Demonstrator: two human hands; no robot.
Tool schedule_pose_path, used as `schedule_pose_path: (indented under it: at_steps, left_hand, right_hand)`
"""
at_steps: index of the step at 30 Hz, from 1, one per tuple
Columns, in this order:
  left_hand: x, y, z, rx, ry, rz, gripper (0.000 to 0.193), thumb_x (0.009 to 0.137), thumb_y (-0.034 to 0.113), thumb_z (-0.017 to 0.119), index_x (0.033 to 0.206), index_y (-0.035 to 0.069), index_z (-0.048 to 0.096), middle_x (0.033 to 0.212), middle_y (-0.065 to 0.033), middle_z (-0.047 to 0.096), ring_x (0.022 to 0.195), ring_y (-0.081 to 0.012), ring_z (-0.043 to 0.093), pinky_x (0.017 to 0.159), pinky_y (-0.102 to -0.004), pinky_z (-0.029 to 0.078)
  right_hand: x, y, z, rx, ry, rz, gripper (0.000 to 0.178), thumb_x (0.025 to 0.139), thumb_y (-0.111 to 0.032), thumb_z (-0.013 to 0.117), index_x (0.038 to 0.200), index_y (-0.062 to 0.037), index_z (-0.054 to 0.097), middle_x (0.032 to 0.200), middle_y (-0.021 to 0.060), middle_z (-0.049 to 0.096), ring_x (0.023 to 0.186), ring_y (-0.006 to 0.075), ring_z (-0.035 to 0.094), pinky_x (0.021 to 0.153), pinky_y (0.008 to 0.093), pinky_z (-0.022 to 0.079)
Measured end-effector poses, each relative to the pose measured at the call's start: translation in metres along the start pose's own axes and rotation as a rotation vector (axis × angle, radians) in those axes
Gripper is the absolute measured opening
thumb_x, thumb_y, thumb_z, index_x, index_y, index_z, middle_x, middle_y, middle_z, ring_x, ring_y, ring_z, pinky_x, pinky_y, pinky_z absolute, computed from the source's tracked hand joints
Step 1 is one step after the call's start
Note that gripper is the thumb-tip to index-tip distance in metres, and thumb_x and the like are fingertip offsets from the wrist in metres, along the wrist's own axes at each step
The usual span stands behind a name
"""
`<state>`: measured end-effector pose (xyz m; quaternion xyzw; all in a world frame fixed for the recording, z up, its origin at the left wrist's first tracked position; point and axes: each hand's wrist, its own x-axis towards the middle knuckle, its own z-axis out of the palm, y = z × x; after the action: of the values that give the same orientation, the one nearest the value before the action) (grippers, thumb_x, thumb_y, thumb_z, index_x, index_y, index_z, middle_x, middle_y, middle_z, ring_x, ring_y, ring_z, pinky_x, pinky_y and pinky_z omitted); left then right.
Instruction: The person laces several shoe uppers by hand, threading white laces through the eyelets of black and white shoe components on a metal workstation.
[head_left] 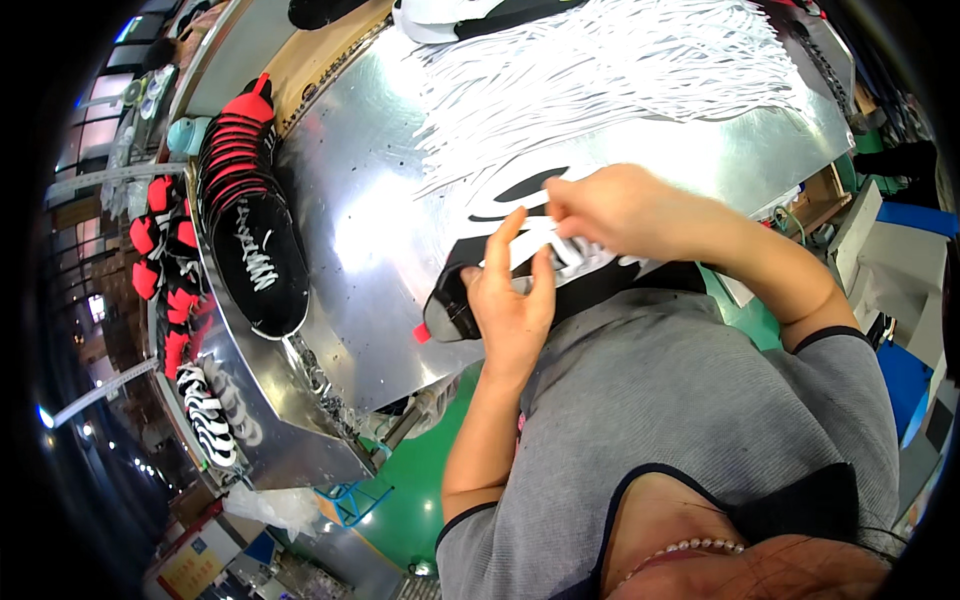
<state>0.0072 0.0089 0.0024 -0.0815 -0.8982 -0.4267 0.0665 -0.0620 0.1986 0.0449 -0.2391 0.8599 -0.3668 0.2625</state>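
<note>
A black, white and grey shoe upper (575, 298) with a red heel tab lies at the near edge of the metal table, against my body. My left hand (512, 305) grips it near the ankle opening, thumb and forefinger on either side of a white part. Just right of those fingers, my right hand (615, 210) is closed in a pinch at a white shoelace, slightly blurred, and its fingertips are partly hidden. White lacing crosses the upper below the right hand. Beyond both hands spreads a thick layer of loose white shoelaces (610, 80).
A nested stack of black and red shoe uppers (255, 235) stands at the table's left side. More red and black pieces (170, 260) and black-and-white uppers (207, 415) lie farther left. Another white and black upper (470, 18) sits at the far edge. Boxes (905, 285) stand at right.
</note>
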Motion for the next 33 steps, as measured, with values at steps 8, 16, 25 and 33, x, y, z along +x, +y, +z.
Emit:
schedule_pose_path:
  at_steps: [8,16,25,33]
  left_hand:
    - [0.014,-0.001,0.011,-0.47,0.116,-0.234,0.028,0.088,-0.001,0.067,0.115,-0.003,0.063,0.104,-0.0092,0.067,0.099,-0.0141,0.061,0.087,-0.0278,0.049]
    - [0.015,0.002,-0.016,-0.827,-0.147,-0.328,0.054,0.09,-0.008,0.057,0.142,0.0,0.043,0.1,-0.0113,0.068,0.095,-0.0138,0.065,0.087,-0.0282,0.05]
    - [0.022,0.006,-0.008,-0.815,-0.208,-0.356,0.055,0.09,-0.009,0.056,0.142,0.0,0.041,0.1,-0.0071,0.063,0.095,-0.0136,0.063,0.086,-0.0267,0.05]
    - [0.024,0.007,-0.007,-0.815,-0.053,-0.43,0.032,0.102,0.015,0.052,0.131,0.002,0.051,0.097,-0.0095,0.067,0.077,-0.0124,0.062,0.073,-0.0256,0.052]
  right_hand:
    - [-0.011,0.028,0.033,0.256,0.615,-0.199,0.018,0.089,-0.018,0.067,0.102,-0.0068,0.063,0.071,0.0072,0.063,0.058,0.0208,0.058,0.056,0.0331,0.045]
    - [0.017,0.04,0.055,0.271,0.715,-0.026,0.016,0.088,-0.009,0.068,0.104,-0.0067,0.066,0.076,0.005,0.064,0.057,0.015,0.057,0.052,0.0267,0.042]
    - [0.016,0.045,0.065,-0.203,0.845,-0.602,0.026,0.072,-0.01,0.074,0.096,-0.0154,0.067,0.075,-0.0043,0.058,0.061,0.0137,0.061,0.047,0.029,0.045]
    - [-0.004,0.019,0.056,0.145,0.611,-0.779,0.011,0.073,-0.008,0.07,0.082,-0.0136,0.066,0.071,-0.0007,0.058,0.06,0.0178,0.06,0.05,0.0301,0.047]
